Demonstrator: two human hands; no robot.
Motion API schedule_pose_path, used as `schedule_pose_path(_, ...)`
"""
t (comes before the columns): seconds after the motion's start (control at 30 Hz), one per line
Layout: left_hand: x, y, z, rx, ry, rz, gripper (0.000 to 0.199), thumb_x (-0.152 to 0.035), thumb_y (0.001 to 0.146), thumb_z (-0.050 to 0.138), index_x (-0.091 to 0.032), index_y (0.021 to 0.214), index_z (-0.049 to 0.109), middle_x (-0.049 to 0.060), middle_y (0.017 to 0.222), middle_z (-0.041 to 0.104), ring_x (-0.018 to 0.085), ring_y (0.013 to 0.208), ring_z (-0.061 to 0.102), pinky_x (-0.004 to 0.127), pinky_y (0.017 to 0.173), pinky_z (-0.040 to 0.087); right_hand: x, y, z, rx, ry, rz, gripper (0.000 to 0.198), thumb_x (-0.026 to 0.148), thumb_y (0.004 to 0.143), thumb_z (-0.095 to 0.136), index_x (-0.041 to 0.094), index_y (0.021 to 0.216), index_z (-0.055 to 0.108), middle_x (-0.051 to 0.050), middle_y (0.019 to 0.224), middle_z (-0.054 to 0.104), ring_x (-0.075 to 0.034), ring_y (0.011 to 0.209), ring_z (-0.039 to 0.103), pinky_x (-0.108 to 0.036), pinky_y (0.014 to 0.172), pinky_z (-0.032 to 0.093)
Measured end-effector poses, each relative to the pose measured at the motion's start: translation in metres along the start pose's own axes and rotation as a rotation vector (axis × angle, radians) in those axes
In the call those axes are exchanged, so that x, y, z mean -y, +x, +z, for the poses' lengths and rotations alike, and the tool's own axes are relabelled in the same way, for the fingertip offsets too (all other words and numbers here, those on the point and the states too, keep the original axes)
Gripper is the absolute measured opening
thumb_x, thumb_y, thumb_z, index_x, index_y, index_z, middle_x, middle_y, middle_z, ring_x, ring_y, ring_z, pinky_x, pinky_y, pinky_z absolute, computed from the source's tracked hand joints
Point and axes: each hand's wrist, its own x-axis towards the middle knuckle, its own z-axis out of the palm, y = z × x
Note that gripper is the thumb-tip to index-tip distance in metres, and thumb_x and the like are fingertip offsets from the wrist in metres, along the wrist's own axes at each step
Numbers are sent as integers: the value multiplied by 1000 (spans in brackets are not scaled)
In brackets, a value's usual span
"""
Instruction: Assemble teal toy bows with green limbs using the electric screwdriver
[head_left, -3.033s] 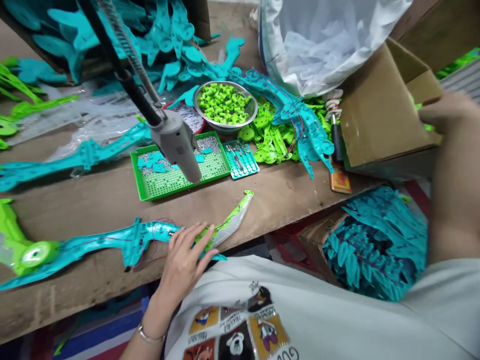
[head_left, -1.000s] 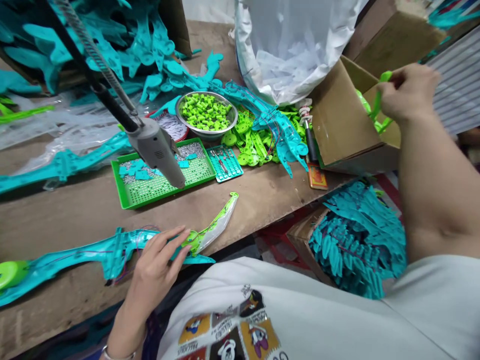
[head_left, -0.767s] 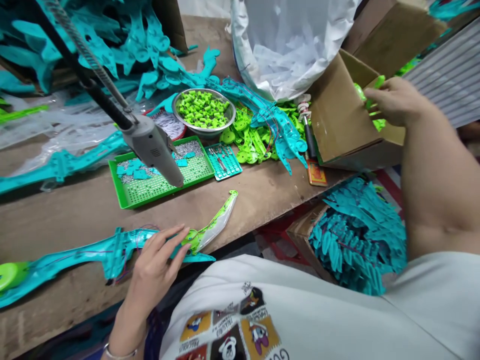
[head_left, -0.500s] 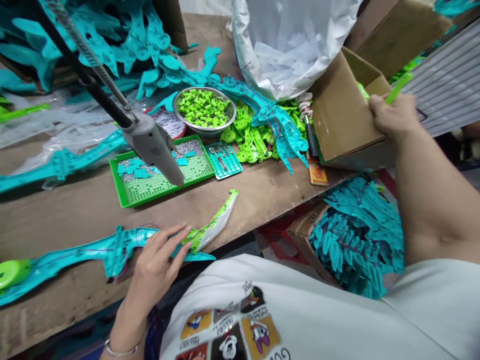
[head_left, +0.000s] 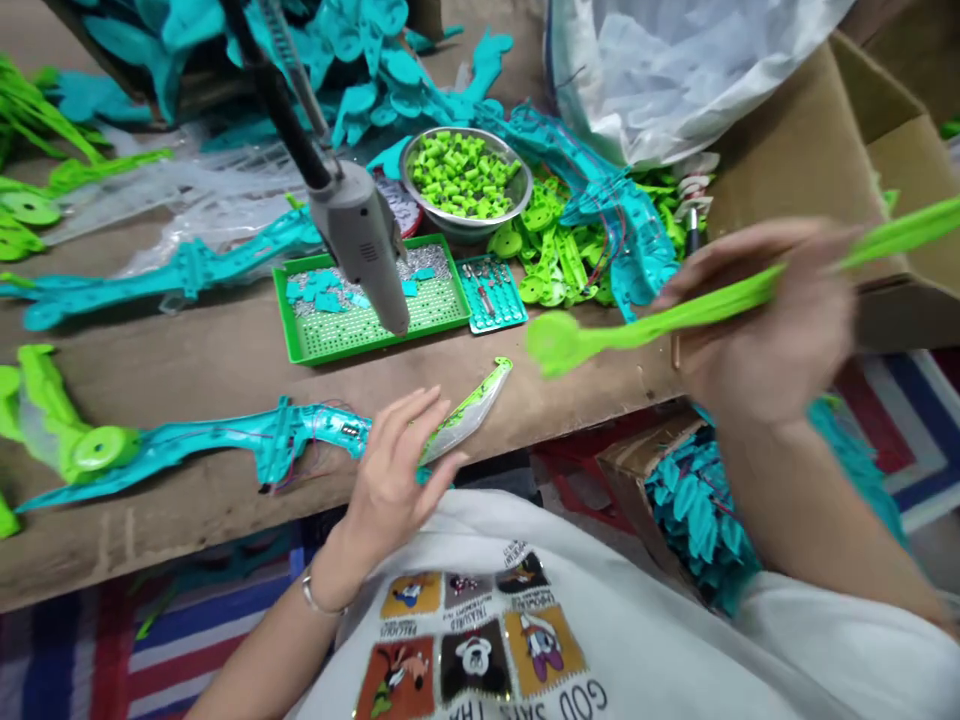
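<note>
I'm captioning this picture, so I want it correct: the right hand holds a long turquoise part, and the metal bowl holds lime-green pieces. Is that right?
Not quite: the long part in the right hand is lime green, as the head view shows. The metal bowl does hold lime-green pieces.

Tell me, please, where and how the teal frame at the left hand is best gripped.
Probably from above, across the teal frame's slim stretch left of its crossbar: it lies lengthwise on the table, and loose wires loop out right of the crossbar.
</note>
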Motion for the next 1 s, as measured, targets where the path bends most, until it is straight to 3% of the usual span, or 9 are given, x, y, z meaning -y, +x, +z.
schedule_pose_path(0.07,-9,0,8,28,19,6,77,-41,88,74,-11,149,37,25,145,51,36,138,48,55,110,46,-17,-41,38,215,246,249,40,61,95,52,23,94,64,-1,80,64,-13,70,64,-26,67,53)
schedule_pose_path(0.1,-12,0,11,51,43,16,81,-45,88,73,-9,150,36,27,146,50,37,137,48,55,108,47,-26,-57,54,239,310,362,41,63,92,56,23,94,64,0,80,65,-12,70,65,-26,68,55)
schedule_pose_path(0.17,-14,-2,17,95,116,39,69,-40,92,69,-9,146,41,24,137,57,35,124,56,51,99,53,-41,-80,73,283,395,541,44,66,89,58,23,95,63,1,80,65,-11,70,65,-25,68,56)
schedule_pose_path(0.27,-9,-7,17,117,221,51,40,-19,95,61,-11,133,55,16,112,66,26,99,61,40,84,55,-59,-89,77,270,408,695,43,63,85,65,24,102,61,2,82,65,-11,71,67,-25,66,57)
schedule_pose_path(0.4,3,-15,11,154,303,25,35,-19,94,62,-10,128,59,15,106,65,26,92,57,39,79,51,-83,-75,61,115,283,697,44,48,70,83,24,100,60,5,80,65,-10,67,66,-24,64,58)
schedule_pose_path(0.47,8,-18,10,196,335,19,35,-23,94,63,-11,127,60,14,106,66,27,90,56,39,76,49,-94,-68,57,101,197,692,44,45,65,86,21,95,64,4,77,65,-9,65,65,-24,64,59)
schedule_pose_path(0.73,19,-24,17,205,369,1,35,-27,98,58,-17,132,63,13,105,63,26,90,53,38,79,45,-113,-61,68,234,-5,719,46,48,59,88,15,89,74,-3,75,73,-12,60,67,-29,65,63)
schedule_pose_path(1.0,25,-29,20,242,284,-63,36,-29,100,55,-17,133,62,14,109,61,26,96,53,40,82,48,-115,-54,71,289,-98,734,36,38,60,90,13,82,77,-5,75,76,-10,58,68,-22,59,62)
